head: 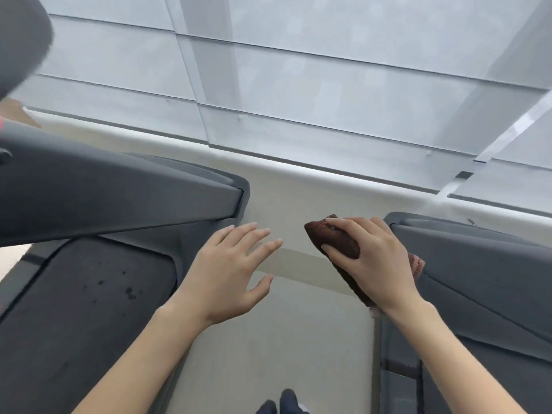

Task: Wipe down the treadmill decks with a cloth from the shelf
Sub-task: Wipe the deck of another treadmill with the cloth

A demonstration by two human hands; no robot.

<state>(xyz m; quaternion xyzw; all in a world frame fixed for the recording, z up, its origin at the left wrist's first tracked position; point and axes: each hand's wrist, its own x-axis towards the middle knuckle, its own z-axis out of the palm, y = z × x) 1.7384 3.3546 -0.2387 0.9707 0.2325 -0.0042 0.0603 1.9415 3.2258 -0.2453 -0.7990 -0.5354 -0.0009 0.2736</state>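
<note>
Cloth (337, 239) within right hand (370, 258) grip

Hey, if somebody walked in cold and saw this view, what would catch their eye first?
Probably the right hand gripping a dark brown folded cloth, held in the gap between two dark grey treadmills. Beside it the left hand hangs open and empty with fingers spread. The left treadmill's black belt, at lower left, shows dark spots, and pale window blinds fill the top.
</note>
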